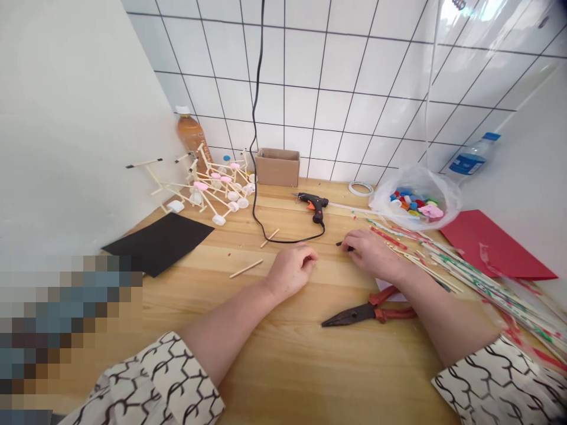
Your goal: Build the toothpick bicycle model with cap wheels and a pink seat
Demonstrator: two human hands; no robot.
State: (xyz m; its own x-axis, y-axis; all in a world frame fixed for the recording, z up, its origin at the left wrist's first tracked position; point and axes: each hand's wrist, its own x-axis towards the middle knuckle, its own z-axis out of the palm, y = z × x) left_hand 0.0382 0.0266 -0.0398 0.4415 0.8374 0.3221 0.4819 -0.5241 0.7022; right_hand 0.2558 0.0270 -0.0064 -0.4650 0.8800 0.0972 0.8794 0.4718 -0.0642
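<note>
My left hand (292,268) rests on the wooden table with its fingers curled together; what lies between the fingertips, if anything, is hidden. Just left of it are two short wooden sticks, the nearer stick (246,268) lying closest to my wrist. My right hand (372,252) is closed at the fingertips on a small black piece (339,244), mostly covered by the fingers. Below that hand lie long-nose pliers (354,314) with red handles, partly under my forearm. Beyond both hands sits a black hot glue gun (313,203), nozzle toward the left, its cord looping across the table.
Left stand stick frames with white wheels (218,219), near a drink bottle (191,136) and black sheet (162,243). At back are a cardboard box (277,168) and tape roll (361,188). Right are a bag of bottle caps (414,203), red sheet (498,245) and packaged sticks (478,280).
</note>
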